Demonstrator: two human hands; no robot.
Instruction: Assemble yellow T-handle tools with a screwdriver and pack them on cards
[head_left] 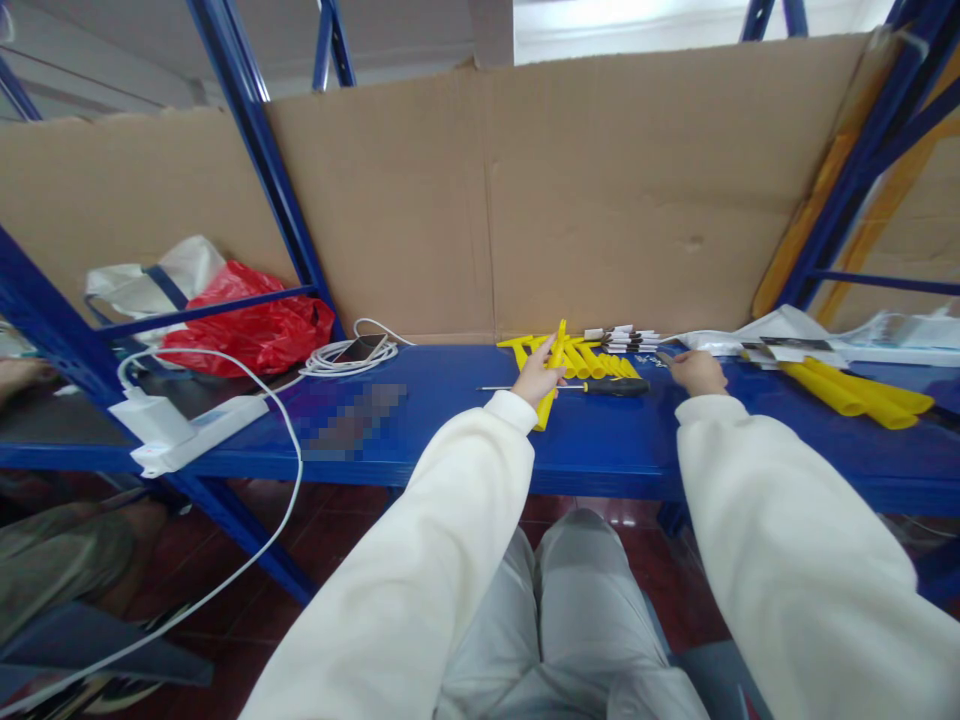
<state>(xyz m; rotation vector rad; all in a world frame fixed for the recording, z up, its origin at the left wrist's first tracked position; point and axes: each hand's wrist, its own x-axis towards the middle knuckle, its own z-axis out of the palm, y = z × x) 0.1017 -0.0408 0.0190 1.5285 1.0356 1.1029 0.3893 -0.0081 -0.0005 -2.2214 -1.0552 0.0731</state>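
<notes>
My left hand (538, 376) is closed around a yellow plastic handle-like piece (558, 350), which stands tilted, its lower end near the blue tabletop. Behind it lies a row of similar yellow pieces (596, 361). A screwdriver (615, 387) with a dark grip rests on the table, its shaft pointing left past my left hand. Over to the right, my right hand (699, 373) is at the tabletop beside small silvery parts (649, 358), fingertips drawn together. Whatever they pinch is too small to make out. A stack of black-and-white pieces (621, 339) lies just behind.
Larger yellow tubes (840, 388) and plastic bags (784, 328) lie at the right. To the left are a coiled white cable (349, 357), a power strip (202, 432) and a red bag (255, 318). Cardboard (600, 190) closes off the back. Another person's leg shows at lower left.
</notes>
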